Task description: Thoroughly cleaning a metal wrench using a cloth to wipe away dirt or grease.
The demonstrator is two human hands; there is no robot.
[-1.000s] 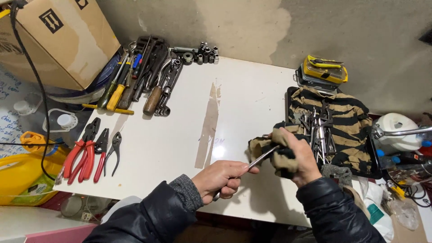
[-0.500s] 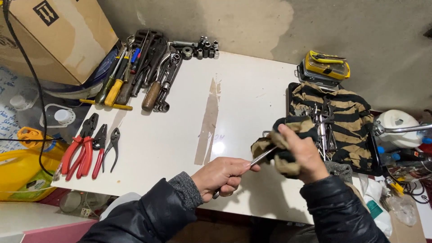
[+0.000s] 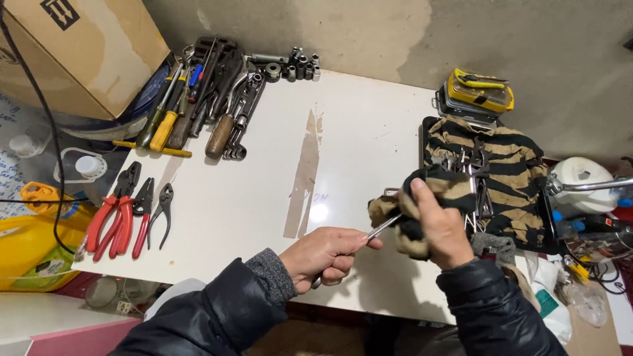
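I saw my left hand (image 3: 326, 258) closed around the near end of a slim bright metal hand tool (image 3: 381, 229), a wrench or ratchet handle as far as I could make out; my right hand (image 3: 440, 231) was clenched over a bunched tan-and-black striped cloth rag (image 3: 412, 217) wrapped around the tool's far end, both held just above the near edge of the white counter (image 3: 343, 151). To do this well, I judged the left grip had to stay firm and low on the shaft while the rag was drawn along its length and twisted around it; pressing the cloth into any recess with the thumb would lift grime better than a loose swipe; keeping the work over the counter meant nothing dropped to the floor.

A brown cardboard box (image 3: 86, 49) with a black arrow mark sat at the far left corner; a yellow plastic jug (image 3: 30, 250) with a small label stood off the left edge; a flat yellow-and-black case (image 3: 480, 92) lay at the far right, behind a black tray (image 3: 546, 227) lined with the same striped cloth and holding more steel tools; red-handled pliers (image 3: 109, 214) lay at the left, well apart from my hands.
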